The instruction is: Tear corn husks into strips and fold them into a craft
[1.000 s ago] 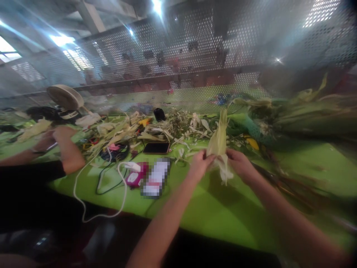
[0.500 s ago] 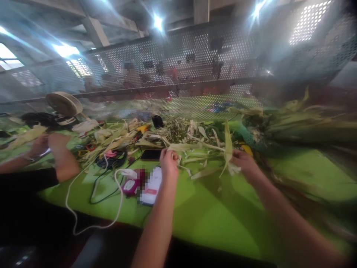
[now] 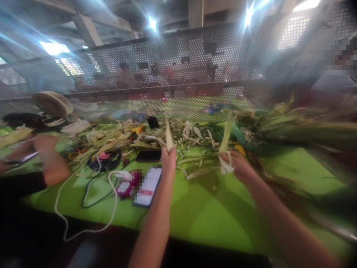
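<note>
My left hand [image 3: 169,159] is closed around the lower end of a pale, tapered corn husk [image 3: 169,136] that points upward; whether an ear is inside cannot be made out. Over to the right, my right hand [image 3: 237,163] pinches a yellow-green strip of corn husk [image 3: 228,128], its upper end standing up and a whitish end hanging below the fingers. Both hands are above the green table [image 3: 200,219], apart from each other. Between and behind them lie loose husk pieces [image 3: 192,130].
A lit phone [image 3: 147,190], a dark phone [image 3: 148,156], a magenta device [image 3: 126,188] and a white cable [image 3: 92,230] lie left. A co-worker's hands [image 3: 41,149] are at far left near a fan [image 3: 52,104]. Leafy stalks [image 3: 301,128] fill the right; a perforated screen [image 3: 178,74] stands behind.
The husk that ran sideways between my hands is parted, with one piece now upright in each hand. My view has swung slightly to the right.
</note>
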The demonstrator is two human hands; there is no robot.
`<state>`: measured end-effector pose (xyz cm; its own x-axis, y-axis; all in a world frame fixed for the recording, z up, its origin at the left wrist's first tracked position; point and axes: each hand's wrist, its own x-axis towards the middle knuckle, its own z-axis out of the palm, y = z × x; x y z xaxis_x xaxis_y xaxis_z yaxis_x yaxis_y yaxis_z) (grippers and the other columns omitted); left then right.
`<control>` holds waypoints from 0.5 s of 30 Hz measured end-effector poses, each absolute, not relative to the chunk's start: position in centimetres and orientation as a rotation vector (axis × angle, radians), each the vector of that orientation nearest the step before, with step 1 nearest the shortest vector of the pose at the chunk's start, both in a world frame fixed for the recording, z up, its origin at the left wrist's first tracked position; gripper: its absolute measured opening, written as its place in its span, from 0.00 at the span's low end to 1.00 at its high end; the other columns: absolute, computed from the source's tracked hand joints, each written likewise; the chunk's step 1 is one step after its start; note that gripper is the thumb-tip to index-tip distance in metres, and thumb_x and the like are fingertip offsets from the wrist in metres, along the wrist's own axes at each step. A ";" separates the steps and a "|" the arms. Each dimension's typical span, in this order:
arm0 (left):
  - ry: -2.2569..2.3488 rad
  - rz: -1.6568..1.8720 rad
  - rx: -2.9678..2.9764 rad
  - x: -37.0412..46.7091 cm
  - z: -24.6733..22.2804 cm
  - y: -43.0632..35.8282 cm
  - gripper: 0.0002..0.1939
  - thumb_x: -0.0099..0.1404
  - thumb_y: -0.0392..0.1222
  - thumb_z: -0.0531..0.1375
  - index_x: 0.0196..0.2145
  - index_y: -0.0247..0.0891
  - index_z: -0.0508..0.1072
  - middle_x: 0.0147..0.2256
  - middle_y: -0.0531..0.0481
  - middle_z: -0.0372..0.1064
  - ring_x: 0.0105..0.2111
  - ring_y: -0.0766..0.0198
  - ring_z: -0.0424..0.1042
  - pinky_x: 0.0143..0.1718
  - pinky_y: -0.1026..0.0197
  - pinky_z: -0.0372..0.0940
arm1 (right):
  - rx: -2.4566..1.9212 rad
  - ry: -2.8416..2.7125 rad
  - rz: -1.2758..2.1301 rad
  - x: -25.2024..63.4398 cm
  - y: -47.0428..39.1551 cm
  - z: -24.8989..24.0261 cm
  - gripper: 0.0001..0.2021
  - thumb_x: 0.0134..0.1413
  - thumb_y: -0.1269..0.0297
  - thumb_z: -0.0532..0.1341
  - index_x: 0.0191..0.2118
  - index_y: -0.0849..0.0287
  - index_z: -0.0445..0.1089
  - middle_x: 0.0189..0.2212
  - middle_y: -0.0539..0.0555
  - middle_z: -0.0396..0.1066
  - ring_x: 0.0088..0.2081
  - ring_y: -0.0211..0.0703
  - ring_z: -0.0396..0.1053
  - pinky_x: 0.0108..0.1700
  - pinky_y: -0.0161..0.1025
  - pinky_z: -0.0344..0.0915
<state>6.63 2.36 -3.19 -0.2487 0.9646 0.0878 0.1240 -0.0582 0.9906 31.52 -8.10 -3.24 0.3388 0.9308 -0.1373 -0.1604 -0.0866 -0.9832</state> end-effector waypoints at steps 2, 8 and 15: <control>1.553 1.165 1.505 7.3 -3.5 2.1 0.18 0.59 0.44 0.61 0.47 0.37 0.68 0.37 0.46 0.73 0.36 0.59 0.73 0.38 0.59 0.65 | -1.342 -0.802 1.121 31.0 -8.3 -3.1 0.22 0.31 0.51 0.74 0.31 0.60 0.73 0.23 0.52 0.72 0.21 0.40 0.68 0.22 0.36 0.63; 1.364 1.237 1.980 9.0 -3.2 -0.9 0.31 0.62 0.43 0.62 0.62 0.38 0.61 0.62 0.36 0.60 0.63 0.48 0.59 0.63 0.46 0.54 | -1.488 -1.032 1.063 30.4 -8.5 -2.9 0.15 0.39 0.54 0.69 0.31 0.60 0.76 0.23 0.51 0.73 0.22 0.38 0.66 0.24 0.34 0.61; 0.610 0.699 1.477 13.2 -4.0 -3.5 0.26 0.63 0.52 0.63 0.54 0.36 0.71 0.53 0.39 0.72 0.53 0.52 0.71 0.57 0.50 0.63 | -1.441 -1.225 1.054 29.2 -8.8 -2.6 0.19 0.40 0.54 0.68 0.39 0.61 0.78 0.27 0.51 0.76 0.27 0.41 0.68 0.31 0.36 0.64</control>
